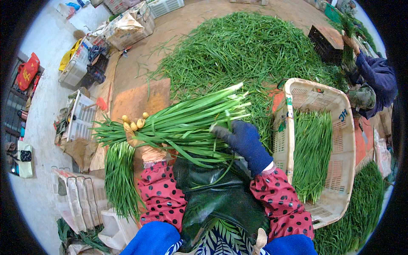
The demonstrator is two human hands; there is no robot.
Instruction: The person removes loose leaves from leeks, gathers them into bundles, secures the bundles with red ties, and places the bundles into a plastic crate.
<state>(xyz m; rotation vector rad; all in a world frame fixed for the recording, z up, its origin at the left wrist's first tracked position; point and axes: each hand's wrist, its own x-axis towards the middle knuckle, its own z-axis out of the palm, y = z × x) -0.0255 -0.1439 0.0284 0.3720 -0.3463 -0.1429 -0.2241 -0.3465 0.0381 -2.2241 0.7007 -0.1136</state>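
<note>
A bundle of long green leafy stalks, seemingly garlic chives (188,118), lies across my lap above a dark apron, its pale cut ends pointing right. My left hand (137,134), in a yellowish rubber glove, is closed around the leafy part, fingertips showing on top. My right hand (244,143), in a dark blue knit glove, touches the bundle near the pale ends, fingers pointing left; whether it grips any stalks is unclear. Below my left hand, a second bunch (120,178) hangs beside my left sleeve. To my right, a white plastic crate (289,140) holds stalks laid lengthwise.
A large heap of loose green leaves (245,51) covers the floor ahead. A person in dark blue (377,76) holds greens at the right, by a dark crate (322,44). Stacked white crates (79,194) stand lower left. A knife (363,134) lies beyond the right crate.
</note>
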